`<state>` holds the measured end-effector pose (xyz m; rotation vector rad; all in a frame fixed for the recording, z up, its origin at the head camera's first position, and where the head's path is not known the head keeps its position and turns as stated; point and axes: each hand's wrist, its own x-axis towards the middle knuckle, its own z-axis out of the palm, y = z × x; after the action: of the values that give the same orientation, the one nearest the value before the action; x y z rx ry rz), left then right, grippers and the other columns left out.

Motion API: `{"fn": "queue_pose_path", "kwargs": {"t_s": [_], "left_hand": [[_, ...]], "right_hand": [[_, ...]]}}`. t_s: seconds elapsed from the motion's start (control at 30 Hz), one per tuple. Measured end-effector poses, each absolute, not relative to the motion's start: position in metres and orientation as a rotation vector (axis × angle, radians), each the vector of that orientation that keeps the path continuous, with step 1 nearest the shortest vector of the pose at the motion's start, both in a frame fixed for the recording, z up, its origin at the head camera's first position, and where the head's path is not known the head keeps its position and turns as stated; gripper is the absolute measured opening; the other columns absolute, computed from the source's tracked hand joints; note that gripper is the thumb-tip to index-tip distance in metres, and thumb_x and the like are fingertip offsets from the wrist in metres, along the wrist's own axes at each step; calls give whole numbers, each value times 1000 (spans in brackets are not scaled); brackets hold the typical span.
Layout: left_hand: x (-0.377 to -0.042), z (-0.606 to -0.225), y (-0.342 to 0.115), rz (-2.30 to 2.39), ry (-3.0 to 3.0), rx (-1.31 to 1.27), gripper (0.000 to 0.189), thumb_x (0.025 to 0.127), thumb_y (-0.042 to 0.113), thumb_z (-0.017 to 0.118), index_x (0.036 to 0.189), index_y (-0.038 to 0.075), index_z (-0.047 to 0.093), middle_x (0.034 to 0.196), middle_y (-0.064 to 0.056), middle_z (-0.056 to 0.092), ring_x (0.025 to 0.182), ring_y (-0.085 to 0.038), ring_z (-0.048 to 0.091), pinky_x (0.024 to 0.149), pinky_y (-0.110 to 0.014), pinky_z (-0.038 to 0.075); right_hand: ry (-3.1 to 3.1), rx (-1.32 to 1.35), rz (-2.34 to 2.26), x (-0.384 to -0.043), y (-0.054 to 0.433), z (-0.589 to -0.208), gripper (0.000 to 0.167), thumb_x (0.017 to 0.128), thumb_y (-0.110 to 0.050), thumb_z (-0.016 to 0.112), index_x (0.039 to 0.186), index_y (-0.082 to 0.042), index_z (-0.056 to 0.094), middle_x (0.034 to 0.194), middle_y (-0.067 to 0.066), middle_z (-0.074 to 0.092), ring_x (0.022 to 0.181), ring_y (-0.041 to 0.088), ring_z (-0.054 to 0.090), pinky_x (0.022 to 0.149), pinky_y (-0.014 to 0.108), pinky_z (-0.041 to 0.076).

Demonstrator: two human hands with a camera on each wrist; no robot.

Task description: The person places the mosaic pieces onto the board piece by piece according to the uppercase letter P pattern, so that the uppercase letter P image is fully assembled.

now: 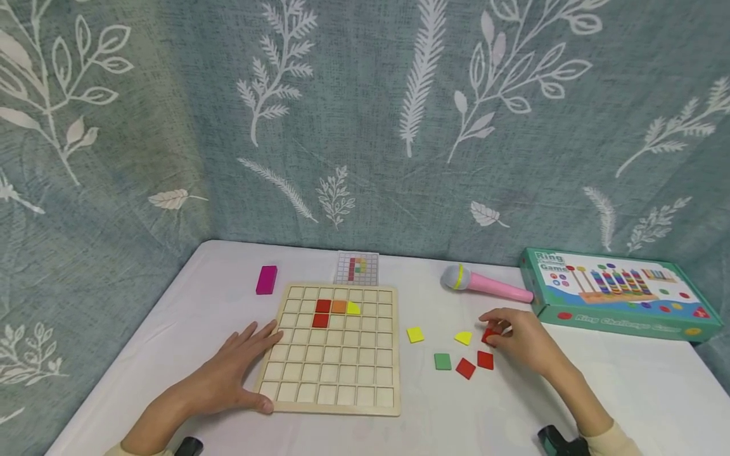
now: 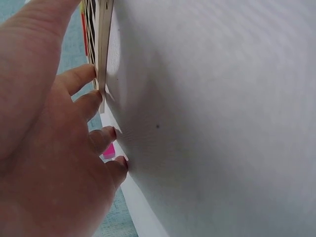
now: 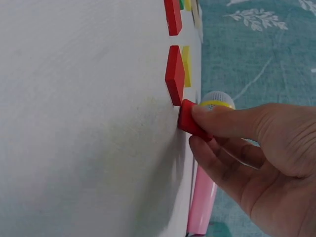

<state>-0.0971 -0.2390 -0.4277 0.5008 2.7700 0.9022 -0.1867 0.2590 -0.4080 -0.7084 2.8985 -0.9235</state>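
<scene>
A wooden grid board (image 1: 325, 373) lies on the white table. Two red tiles, an orange square tile (image 1: 339, 307) and a yellow rounded tile (image 1: 353, 308) sit in its upper cells. My left hand (image 1: 222, 373) rests along the board's left edge, fingers spread, thumb at the near corner. To the right of the board, my right hand (image 1: 521, 339) pinches a red square tile (image 3: 187, 118) between thumb and fingers. Around it lie two more red tiles, a green square tile (image 1: 442, 361), a yellow square tile (image 1: 415, 334) and a yellow rounded tile (image 1: 463, 337).
Behind the board lies a printed pattern card (image 1: 357, 268) with a coloured grid. A magenta block (image 1: 266, 280) is at the back left. At the back right are a pink toy microphone (image 1: 490, 285) and a green Ring Game box (image 1: 627, 294). A patterned curtain (image 1: 365, 126) hangs behind the table.
</scene>
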Motion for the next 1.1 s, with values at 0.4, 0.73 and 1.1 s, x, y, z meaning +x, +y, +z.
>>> {"fn": "queue_pose_path", "kwargs": {"t_s": [0.4, 0.73, 1.1], "left_hand": [[-98, -428, -238, 900, 2759, 492, 114, 57, 60, 84, 148, 6, 41, 159, -18, 26, 145, -48, 10, 114, -66, 8], [-98, -429, -239, 905, 2777, 499, 114, 57, 62, 83, 147, 5, 42, 158, -17, 27, 145, -48, 11, 114, -66, 9], [-99, -429, -238, 905, 2759, 492, 114, 57, 60, 84, 148, 6, 41, 159, -17, 26, 145, -47, 9, 114, -66, 8]], "right_hand": [[2880, -747, -962, -197, 235, -400, 26, 82, 6, 73, 108, 3, 70, 91, 2, 69, 81, 16, 63, 74, 32, 59], [2794, -844, -1036, -203, 189, -401, 25, 84, 7, 70, 108, 2, 71, 95, 5, 70, 83, 16, 64, 74, 31, 59], [2660, -991, -1093, -205, 131, -405, 22, 86, 5, 69, 108, 3, 70, 98, 7, 71, 84, 16, 64, 73, 24, 57]]}}
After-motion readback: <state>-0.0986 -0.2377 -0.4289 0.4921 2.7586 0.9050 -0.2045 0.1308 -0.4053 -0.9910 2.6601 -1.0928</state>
